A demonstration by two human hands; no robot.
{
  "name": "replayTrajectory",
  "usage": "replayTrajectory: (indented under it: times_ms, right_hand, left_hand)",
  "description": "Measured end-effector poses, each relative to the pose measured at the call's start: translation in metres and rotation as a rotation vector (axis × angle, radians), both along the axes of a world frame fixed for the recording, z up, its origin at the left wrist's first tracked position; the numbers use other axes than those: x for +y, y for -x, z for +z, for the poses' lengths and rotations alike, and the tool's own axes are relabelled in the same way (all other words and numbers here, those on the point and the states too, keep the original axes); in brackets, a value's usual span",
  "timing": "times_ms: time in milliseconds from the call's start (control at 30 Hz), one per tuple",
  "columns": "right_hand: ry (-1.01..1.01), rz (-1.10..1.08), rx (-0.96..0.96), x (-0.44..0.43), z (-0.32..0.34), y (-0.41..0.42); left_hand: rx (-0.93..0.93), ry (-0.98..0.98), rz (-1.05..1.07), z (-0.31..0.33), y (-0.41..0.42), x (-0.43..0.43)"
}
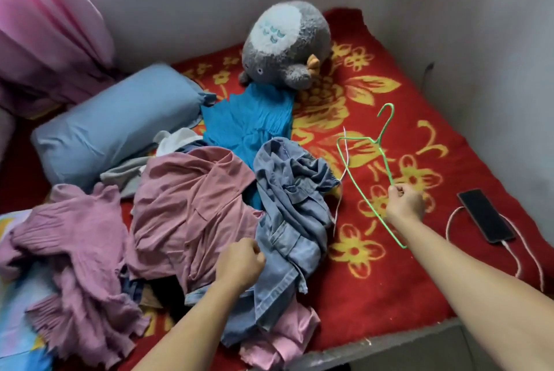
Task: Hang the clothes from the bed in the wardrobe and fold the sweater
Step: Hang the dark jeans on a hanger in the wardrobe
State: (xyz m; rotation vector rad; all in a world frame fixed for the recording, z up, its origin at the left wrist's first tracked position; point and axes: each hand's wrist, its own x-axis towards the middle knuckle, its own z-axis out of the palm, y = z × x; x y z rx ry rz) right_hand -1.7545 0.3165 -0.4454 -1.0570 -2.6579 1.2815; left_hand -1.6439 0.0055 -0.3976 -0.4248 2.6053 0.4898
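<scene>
A heap of clothes lies on the bed [374,280]: a dusty pink shirt [192,199], a blue denim garment [290,208], a ribbed mauve knit [78,244] at the left and a bright blue garment [251,122] behind. My left hand [239,262] has its fingers curled where the pink shirt meets the denim; what it holds is unclear. My right hand [404,201] pinches a green wire hanger [364,178] and lifts it over the red blanket. A white wire hanger [341,178] lies beside the denim.
A grey plush toy [287,44] sits at the back by the wall. A blue pillow [117,122] lies at the left below a pink curtain [45,17]. A phone [485,214] on a charging cable [518,259] lies at the right edge.
</scene>
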Motion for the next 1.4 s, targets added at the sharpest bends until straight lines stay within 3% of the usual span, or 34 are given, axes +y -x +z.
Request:
replayTrajectory:
  times_ms: [133, 367, 433, 567, 700, 833, 900, 1067, 1200, 1300, 1400]
  right_hand:
    - [0.006, -0.086, -0.119, 0.018, -0.087, 0.009]
    - [-0.126, 0.041, -0.611, 0.045, -0.193, -0.033]
    - [-0.210, 0.061, -0.573, 0.039, -0.200, -0.033]
    - [-0.265, 0.243, -0.313, -0.002, -0.193, -0.015]
    - [-0.058, 0.500, -0.205, -0.073, -0.181, 0.033]
    - [0.299, 0.282, -0.251, -0.125, -0.179, 0.079]
    - [0.290, 0.298, -0.274, -0.132, -0.182, 0.082]
    - [0.175, 0.789, -0.287, -0.143, -0.173, 0.030]
    - [0.210, 1.066, -0.483, -0.119, -0.174, -0.025]
    - [0.293, 0.927, -0.666, -0.087, -0.182, -0.029]
    - [0.106, 0.537, -0.514, -0.076, -0.183, 0.013]
  left_hand:
    - [-0.023, -0.001, 0.022, -0.072, 0.037, 0.023]
    - [-0.013, 0.001, 0.147, -0.184, 0.076, 0.039]
    - [0.004, -0.025, 0.189, -0.199, 0.077, 0.046]
    - [0.150, -0.108, 0.315, -0.194, 0.073, 0.048]
    - [0.258, -0.197, 0.300, -0.165, 0.062, 0.033]
    - [0.400, -0.155, 0.288, -0.135, 0.042, -0.001]
    - [0.429, -0.071, 0.338, -0.127, 0.026, -0.024]
    - [0.217, 0.106, 0.462, -0.126, -0.021, -0.065]
    - [-0.079, 0.164, 0.387, -0.129, -0.048, -0.071]
    - [-0.218, 0.138, 0.347, -0.131, -0.062, -0.063]
    - [-0.233, 0.155, 0.276, -0.136, -0.067, -0.054]
